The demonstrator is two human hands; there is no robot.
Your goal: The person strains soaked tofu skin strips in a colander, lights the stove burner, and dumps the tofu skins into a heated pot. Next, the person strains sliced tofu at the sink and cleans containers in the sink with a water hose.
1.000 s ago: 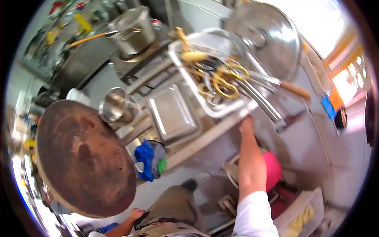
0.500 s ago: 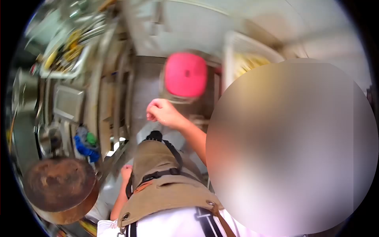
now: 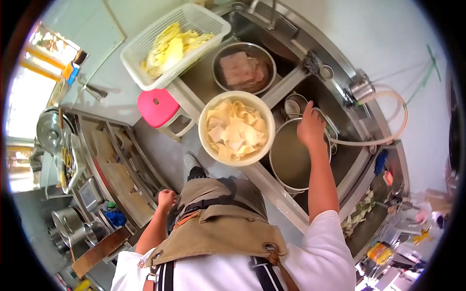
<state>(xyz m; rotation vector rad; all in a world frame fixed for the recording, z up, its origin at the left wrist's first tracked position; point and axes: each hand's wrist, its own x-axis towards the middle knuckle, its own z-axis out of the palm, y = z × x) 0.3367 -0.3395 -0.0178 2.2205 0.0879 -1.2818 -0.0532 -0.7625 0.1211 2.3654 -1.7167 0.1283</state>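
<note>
My right hand [image 3: 311, 128] reaches over the far rim of a metal pot [image 3: 290, 160] of cloudy water in the sink. Its fingers are stretched out and partly apart, close to a small round metal vessel [image 3: 295, 105]. My left hand [image 3: 166, 199] hangs by my left hip with its fingers curled in. Left of the pot, a cream bowl [image 3: 203, 131] full of pale, flat cut pieces [image 3: 237, 128] sits on the sink's edge. Behind it, a metal basin [image 3: 218, 77] holds pinkish slabs [image 3: 242, 69] in liquid.
A white basket [image 3: 133, 60] of yellow-green leaves [image 3: 172, 48] stands at the sink's far left corner, above a pink-topped stool [image 3: 158, 107]. A hose [image 3: 400, 123] loops from the faucet side into the sink. Pots [image 3: 68, 224] and wooden shelving [image 3: 119, 177] line the left.
My view has swung right from the stool and shelves to the sink. My right hand has gone from in front of my body, fingers curled, to over the pot. My left stays low.
</note>
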